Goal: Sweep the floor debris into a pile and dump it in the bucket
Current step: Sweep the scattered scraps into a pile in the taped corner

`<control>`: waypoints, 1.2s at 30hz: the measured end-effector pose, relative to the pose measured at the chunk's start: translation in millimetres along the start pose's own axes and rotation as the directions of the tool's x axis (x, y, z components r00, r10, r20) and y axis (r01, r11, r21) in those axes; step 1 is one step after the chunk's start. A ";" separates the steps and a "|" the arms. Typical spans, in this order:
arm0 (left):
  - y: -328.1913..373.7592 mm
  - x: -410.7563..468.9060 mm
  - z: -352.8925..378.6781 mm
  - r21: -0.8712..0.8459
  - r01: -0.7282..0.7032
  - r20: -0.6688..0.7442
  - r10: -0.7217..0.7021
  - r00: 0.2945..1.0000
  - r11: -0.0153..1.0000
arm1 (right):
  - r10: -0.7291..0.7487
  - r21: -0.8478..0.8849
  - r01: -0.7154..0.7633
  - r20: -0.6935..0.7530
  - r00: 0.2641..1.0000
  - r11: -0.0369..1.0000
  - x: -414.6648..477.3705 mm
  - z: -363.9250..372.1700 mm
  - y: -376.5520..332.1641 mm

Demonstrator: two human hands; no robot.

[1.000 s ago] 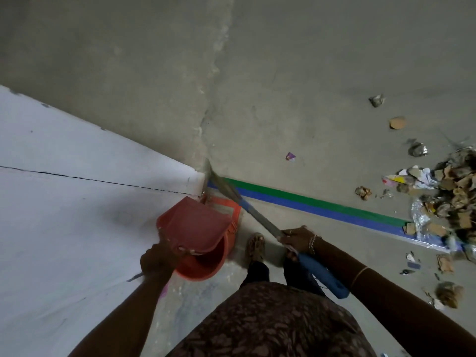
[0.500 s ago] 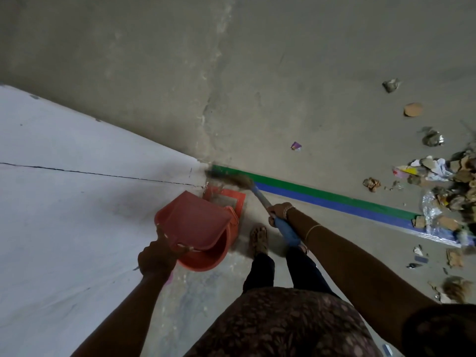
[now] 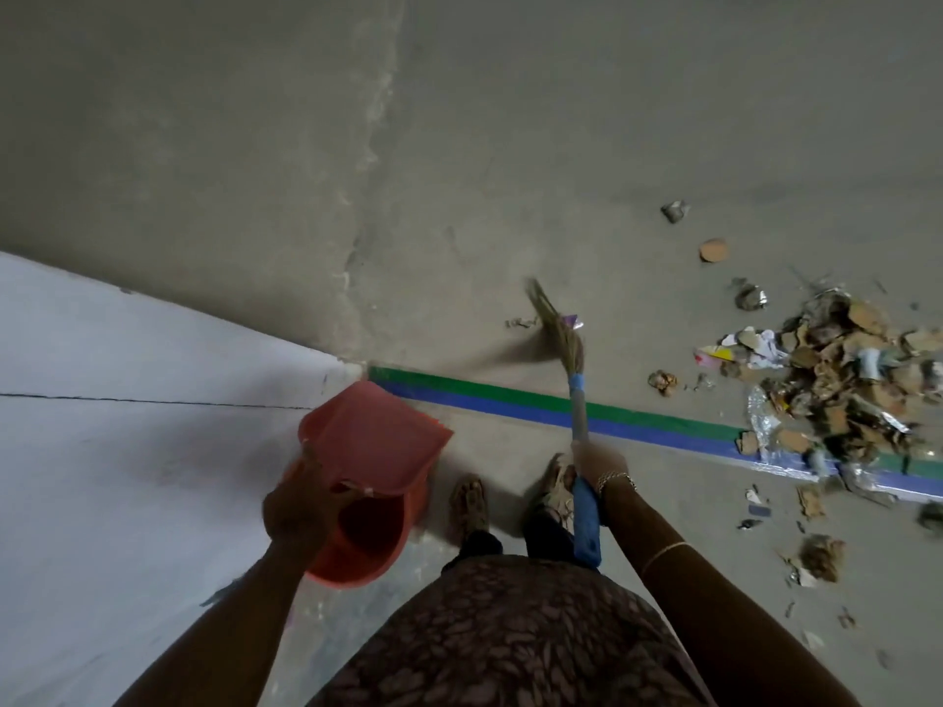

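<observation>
Overall: grey concrete floor (image 3: pixel 255 145), white panel (image 3: pixel 127 451) at 9 o'clock, green-blue stripe (image 3: pixel 638 421) crossing. At 3 o'clock, debris pile (image 3: pixel 842 380), well apart from both grips. At 7 o'clock, orange bucket (image 3: pixel 357 553); left grip (image 3: pixel 301 507) clamps dustpan (image 3: pixel 372 436) tilted over it. Beside, right grip (image 3: pixel 597 459) clamped on broom (image 3: pixel 579 400).

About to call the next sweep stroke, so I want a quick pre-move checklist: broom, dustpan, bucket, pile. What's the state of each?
1. Right-hand grip closed round the broom: ok.
2. Left-hand grip holding the dustpan: ok.
3. Dustpan positioned over the bucket: ok.
4. Dustpan emptied: cannot tell, its inside is not visible.
5. Debris gathered into one pile: not ok. Loose bits lie around it, and a purple scrap sits by the bristles.
6. Bucket upright on the floor: ok.
</observation>
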State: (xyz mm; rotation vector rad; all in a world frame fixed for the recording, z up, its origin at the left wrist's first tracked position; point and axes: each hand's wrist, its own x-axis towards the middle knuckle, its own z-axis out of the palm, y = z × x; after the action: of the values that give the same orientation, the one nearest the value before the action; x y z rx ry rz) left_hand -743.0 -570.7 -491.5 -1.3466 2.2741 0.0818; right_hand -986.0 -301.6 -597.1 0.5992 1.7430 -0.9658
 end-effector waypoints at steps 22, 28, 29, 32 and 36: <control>107.0 111.0 -43.9 0.004 -0.341 0.036 0.341 0.939 0.940 | -0.166 0.195 0.145 0.093 0.982 0.970 -18.1 12.7 -42.2; 107.6 182.7 -64.0 0.256 -0.494 0.025 0.506 0.862 0.831 | 0.011 0.097 -0.003 -0.080 0.997 0.995 8.4 33.4 -50.9; 110.4 192.5 -67.3 0.271 -0.518 0.027 0.531 0.847 0.811 | 0.035 0.131 -0.019 -0.123 0.992 0.991 9.3 34.0 -52.5; 123.1 212.6 -77.8 0.285 -0.573 0.031 0.591 0.806 0.768 | 0.137 0.308 -0.071 -0.199 0.970 0.949 20.0 29.2 -50.1; 146.2 233.2 -88.1 0.298 -0.637 0.031 0.660 0.751 0.711 | 0.214 0.532 -0.051 -0.249 0.945 0.845 25.7 17.5 -35.8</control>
State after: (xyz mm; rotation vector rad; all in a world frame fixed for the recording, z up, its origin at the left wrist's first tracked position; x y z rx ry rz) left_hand -990.3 -710.2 -545.1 -0.3493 2.5976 -0.0740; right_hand -1013.4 -337.2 -612.1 1.2616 1.6635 -1.3105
